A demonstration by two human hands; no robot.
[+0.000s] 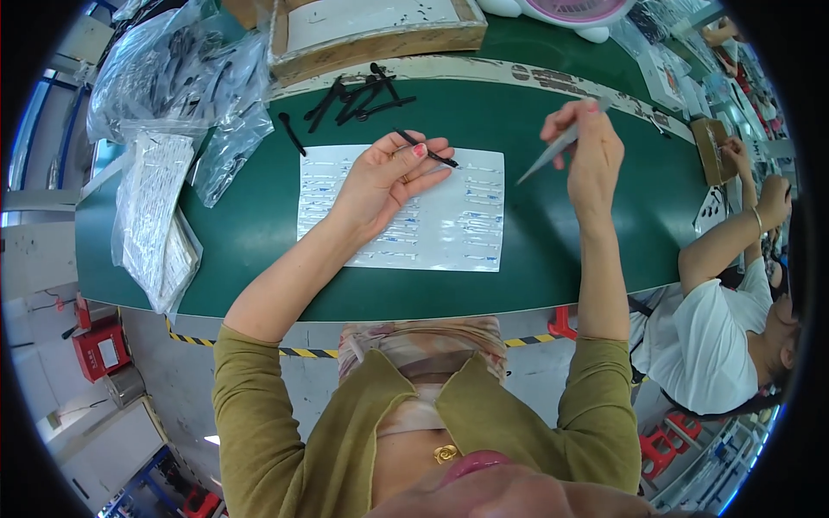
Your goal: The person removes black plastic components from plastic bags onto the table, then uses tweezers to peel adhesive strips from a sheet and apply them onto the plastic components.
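Note:
A slim black part [441, 159], long and narrow, is pinched between thumb and fingers of my left hand [380, 183], palm turned up. That hand is above a white sheet [440, 237] bearing columns of small clear-and-blue strips. To the right of the sheet, my right hand [592, 155] is raised off the table and grips a pair of pale pointed tweezers [553, 154], tips aimed down and left. Several similar black parts [356, 99] lie in a loose pile beyond the sheet, and one more [292, 134] rests apart near its far left corner.
Clear plastic bags [199, 78] of black parts fill the far left of the green table [250, 259]. A bag of white strips [155, 216] lies nearer. A wooden tray [380, 47] and a pink-and-white basket [579, 10] stand at the back. A co-worker [717, 337] sits at right beside a cardboard box [711, 148].

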